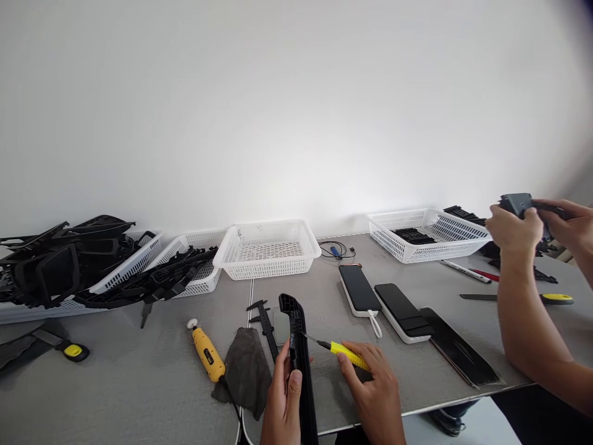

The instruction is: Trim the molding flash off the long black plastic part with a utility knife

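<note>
My left hand (283, 395) is closed around a long black plastic part (303, 364), held upright over the table's front edge with its curved end at the top. In my right hand (375, 389) is a yellow utility knife (349, 356). Its thin blade points left and meets the side of the black part, just above my left fingers. Behind the part lie a black caliper (265, 324) and a small grey block (280, 324), partly hidden. A dark grey cloth (248, 368) and a yellow rotary tool (208, 353) with a white tip rest to the left.
White baskets (269, 271) line the wall, some piled with black parts (69, 259). Two power banks (359, 289) and a flat black packet (456, 349) lie to the right. A co-worker's hands (516, 228) hold a dark part at far right. Files (556, 299) lie on the table (139, 389).
</note>
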The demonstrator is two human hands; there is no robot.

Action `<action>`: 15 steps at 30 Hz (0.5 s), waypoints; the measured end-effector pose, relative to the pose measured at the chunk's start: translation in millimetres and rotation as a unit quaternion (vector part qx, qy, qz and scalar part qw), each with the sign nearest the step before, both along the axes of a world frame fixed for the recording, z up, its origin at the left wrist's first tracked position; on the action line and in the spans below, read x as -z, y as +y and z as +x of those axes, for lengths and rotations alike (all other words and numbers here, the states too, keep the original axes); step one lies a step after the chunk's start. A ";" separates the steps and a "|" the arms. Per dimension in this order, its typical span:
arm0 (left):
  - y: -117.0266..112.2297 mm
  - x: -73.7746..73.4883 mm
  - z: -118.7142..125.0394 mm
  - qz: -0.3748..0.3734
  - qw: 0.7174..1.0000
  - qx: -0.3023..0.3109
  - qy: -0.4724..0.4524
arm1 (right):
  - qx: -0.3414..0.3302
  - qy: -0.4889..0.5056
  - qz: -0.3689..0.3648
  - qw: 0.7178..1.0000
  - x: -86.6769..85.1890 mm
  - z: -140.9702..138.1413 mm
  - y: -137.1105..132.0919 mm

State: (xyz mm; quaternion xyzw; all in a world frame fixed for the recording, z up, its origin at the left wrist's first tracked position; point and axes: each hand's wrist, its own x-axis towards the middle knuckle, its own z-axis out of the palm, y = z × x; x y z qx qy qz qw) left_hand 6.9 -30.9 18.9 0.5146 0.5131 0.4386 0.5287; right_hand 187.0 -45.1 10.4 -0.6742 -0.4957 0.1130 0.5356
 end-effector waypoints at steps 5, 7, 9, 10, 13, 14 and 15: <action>0.8 3.8 -2.0 0.005 1.000 -0.021 0.020 | -0.012 -0.002 0.003 1.000 -2.4 -1.1 -1.2; 0.6 2.5 -1.9 0.007 0.999 -0.030 0.027 | -0.014 -0.001 0.004 1.000 -3.1 -1.7 -1.2; 0.3 0.2 -1.5 0.010 0.999 -0.037 0.030 | -0.012 -0.001 0.008 1.000 -2.9 -1.8 -0.8; 0.1 -1.1 -1.3 0.008 0.999 -0.037 0.029 | -0.010 0.000 0.010 1.000 -2.5 -1.8 -0.6; -0.2 -4.2 -1.0 -0.002 0.999 -0.029 0.020 | -0.012 0.009 0.004 1.000 -0.4 -1.0 -0.3; -0.3 -4.9 -1.1 -0.003 0.999 -0.027 0.016 | -0.015 0.014 -0.001 1.000 0.4 -0.7 -0.3; -0.4 -5.3 -1.3 -0.001 1.000 -0.027 0.010 | -0.018 0.018 -0.005 1.000 1.1 -0.4 -0.3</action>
